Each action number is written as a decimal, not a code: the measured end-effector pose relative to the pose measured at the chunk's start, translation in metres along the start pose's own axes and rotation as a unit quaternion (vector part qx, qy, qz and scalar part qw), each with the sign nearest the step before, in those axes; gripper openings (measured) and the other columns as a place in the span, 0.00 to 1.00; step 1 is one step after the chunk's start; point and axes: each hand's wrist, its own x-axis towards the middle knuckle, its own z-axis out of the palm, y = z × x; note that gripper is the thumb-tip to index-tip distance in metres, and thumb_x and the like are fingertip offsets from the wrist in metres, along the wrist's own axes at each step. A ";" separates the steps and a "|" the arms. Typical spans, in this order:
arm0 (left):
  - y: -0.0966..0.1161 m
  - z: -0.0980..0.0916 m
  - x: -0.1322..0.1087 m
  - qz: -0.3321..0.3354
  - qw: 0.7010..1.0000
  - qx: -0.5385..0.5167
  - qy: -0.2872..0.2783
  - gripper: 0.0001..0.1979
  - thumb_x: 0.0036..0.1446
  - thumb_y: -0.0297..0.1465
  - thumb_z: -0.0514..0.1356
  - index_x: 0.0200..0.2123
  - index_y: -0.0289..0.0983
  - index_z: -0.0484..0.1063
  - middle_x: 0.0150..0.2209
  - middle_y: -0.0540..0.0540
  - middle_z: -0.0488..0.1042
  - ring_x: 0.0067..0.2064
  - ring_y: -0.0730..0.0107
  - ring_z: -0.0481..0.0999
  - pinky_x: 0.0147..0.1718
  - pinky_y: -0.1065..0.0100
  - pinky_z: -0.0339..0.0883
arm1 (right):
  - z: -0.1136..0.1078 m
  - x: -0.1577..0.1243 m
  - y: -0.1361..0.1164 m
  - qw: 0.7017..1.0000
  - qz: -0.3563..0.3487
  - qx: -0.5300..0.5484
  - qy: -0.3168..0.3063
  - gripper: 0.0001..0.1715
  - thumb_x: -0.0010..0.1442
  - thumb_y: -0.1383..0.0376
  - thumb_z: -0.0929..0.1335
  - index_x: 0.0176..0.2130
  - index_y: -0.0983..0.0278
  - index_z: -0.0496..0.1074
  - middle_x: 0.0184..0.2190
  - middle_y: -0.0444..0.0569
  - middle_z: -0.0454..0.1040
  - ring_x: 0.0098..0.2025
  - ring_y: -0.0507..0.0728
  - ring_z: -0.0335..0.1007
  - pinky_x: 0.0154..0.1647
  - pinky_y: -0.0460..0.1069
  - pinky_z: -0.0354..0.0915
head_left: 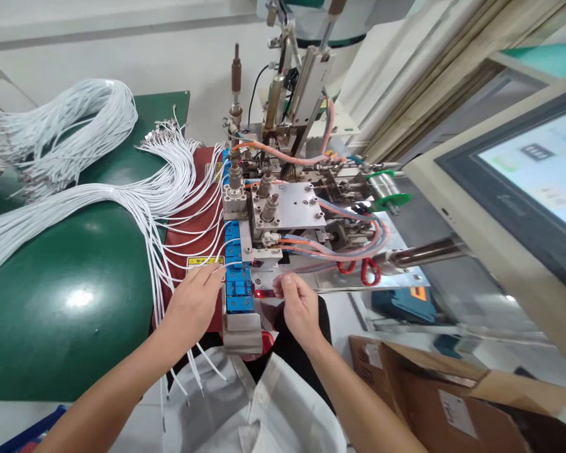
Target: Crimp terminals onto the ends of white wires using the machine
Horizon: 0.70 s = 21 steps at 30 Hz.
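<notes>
My left hand point(195, 302) is closed, its fingertips on a white cable point(234, 263) beside the row of blue clamp blocks point(240, 304). The cable's end reaches over a blue block toward the metal machine point(290, 204). More white cables point(141, 207) run from the green table to the blue blocks, and several loose ends hang below my left wrist. To the right of the blocks, my right hand point(299, 308) is curled with thumb against fingers. Whatever may be between those fingers is hidden. A small red light point(258, 294) glows between my hands.
A bundle of white cables point(75, 132) lies on the green table point(89, 340). A spool of wire point(387, 192) sits on the machine's right. A display screen point(538, 157) juts in at the right, above an open cardboard box point(453, 402).
</notes>
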 end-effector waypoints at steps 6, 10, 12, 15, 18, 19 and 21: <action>0.010 -0.030 -0.039 0.103 0.952 -0.090 -0.275 0.03 0.55 0.29 0.56 0.31 0.39 0.70 0.31 0.49 0.71 0.35 0.67 0.68 0.36 0.66 0.61 | -0.008 -0.004 -0.007 1.000 0.008 0.018 -0.008 0.22 0.59 0.53 0.59 0.21 0.64 0.63 0.19 0.42 0.62 0.22 0.50 0.57 0.24 0.46 0.56; 0.013 -0.029 -0.051 0.111 0.951 -0.031 -0.286 0.07 0.53 0.22 0.55 0.26 0.36 0.68 0.30 0.47 0.71 0.35 0.64 0.67 0.37 0.61 0.59 | -0.009 -0.004 -0.010 0.999 0.018 0.032 0.001 0.22 0.58 0.52 0.60 0.21 0.64 0.64 0.18 0.43 0.62 0.21 0.50 0.57 0.23 0.46 0.56; 0.015 -0.025 -0.046 0.082 0.958 -0.096 -0.257 0.06 0.56 0.25 0.53 0.29 0.37 0.68 0.30 0.48 0.71 0.34 0.67 0.68 0.36 0.64 0.60 | -0.008 -0.006 -0.011 0.999 0.018 0.034 0.001 0.22 0.58 0.53 0.60 0.21 0.64 0.64 0.18 0.43 0.62 0.21 0.50 0.57 0.22 0.45 0.56; 0.020 -0.017 -0.028 -0.034 0.964 -0.213 -0.155 0.06 0.58 0.30 0.52 0.35 0.39 0.68 0.32 0.49 0.73 0.34 0.71 0.71 0.34 0.70 0.63 | -0.006 -0.015 -0.014 0.998 0.007 0.063 -0.029 0.21 0.58 0.55 0.61 0.22 0.65 0.67 0.19 0.44 0.65 0.22 0.50 0.60 0.23 0.46 0.59; 0.028 -0.009 -0.010 -0.118 0.959 -0.253 -0.056 0.06 0.57 0.31 0.53 0.36 0.40 0.69 0.33 0.50 0.74 0.34 0.72 0.72 0.34 0.71 0.64 | -0.006 -0.024 -0.017 0.991 -0.019 0.120 -0.056 0.19 0.59 0.55 0.59 0.32 0.64 0.73 0.25 0.47 0.70 0.25 0.52 0.64 0.25 0.47 0.62; 0.031 -0.007 -0.005 -0.126 0.957 -0.257 -0.037 0.06 0.56 0.31 0.54 0.37 0.40 0.69 0.33 0.50 0.74 0.34 0.72 0.73 0.35 0.71 0.65 | -0.006 -0.025 -0.018 0.990 -0.026 0.128 -0.053 0.17 0.59 0.56 0.61 0.34 0.63 0.73 0.27 0.48 0.71 0.25 0.52 0.65 0.26 0.47 0.63; 0.037 -0.003 0.002 -0.125 0.956 -0.266 -0.021 0.08 0.55 0.30 0.54 0.38 0.40 0.70 0.34 0.50 0.74 0.35 0.71 0.73 0.36 0.70 0.66 | -0.007 -0.026 -0.022 0.992 -0.032 0.119 -0.038 0.10 0.56 0.60 0.64 0.34 0.61 0.73 0.28 0.47 0.72 0.26 0.52 0.67 0.26 0.47 0.64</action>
